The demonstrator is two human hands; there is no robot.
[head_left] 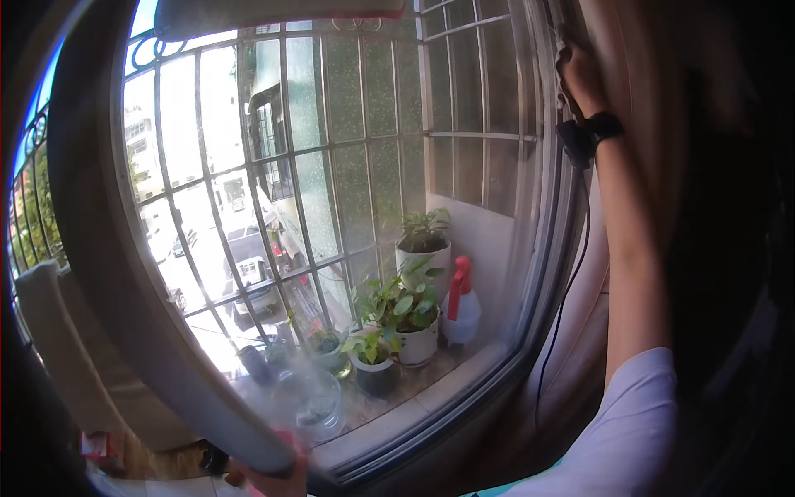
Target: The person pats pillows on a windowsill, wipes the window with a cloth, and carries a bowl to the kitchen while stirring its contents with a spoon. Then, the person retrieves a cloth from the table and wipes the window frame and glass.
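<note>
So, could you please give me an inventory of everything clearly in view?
Potted plants: at least four, green, on the ledge
Spray bottle: one, whitish with red top, right of the plants
Clear container: one, transparent, front of the ledge
Metal grille: one, grey, beyond the plants
Cars: several, dark and white, outside beyond the grille
Window frame: one, grey, along the ledge
Curtain: one, pinkish-brown, right of the frame
Wristband device: one, black, right wrist
Cable: one, black, below the device
Sleeve: one, white, right arm
Right hand: one, bare, upper right
Left hand: one, bare, bottom edge
</note>
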